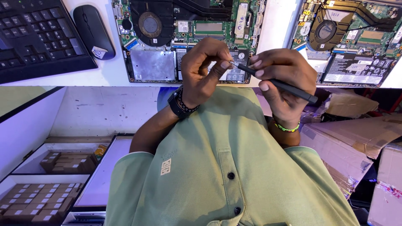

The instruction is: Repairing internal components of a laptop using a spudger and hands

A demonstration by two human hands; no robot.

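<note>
My right hand (281, 81) grips a slim black screwdriver (289, 88) like a pen, its tip pointing left. My left hand (203, 69), with a black watch and a bead bracelet at the wrist, pinches the screwdriver's silver tip (233, 64) between thumb and fingers. Whether a screw sits in that pinch is hidden. Both hands hover at the near edge of the white desk (104, 73), over the lower part of an opened laptop (167, 37) with its fan, green board and battery bay exposed.
A second opened laptop (351, 42) lies at the right. A black keyboard (35, 37) and a black mouse (93, 31) lie at the left. Cardboard boxes (356, 138) stand below on the right, and shelves with small brown boxes (37, 201) are at lower left.
</note>
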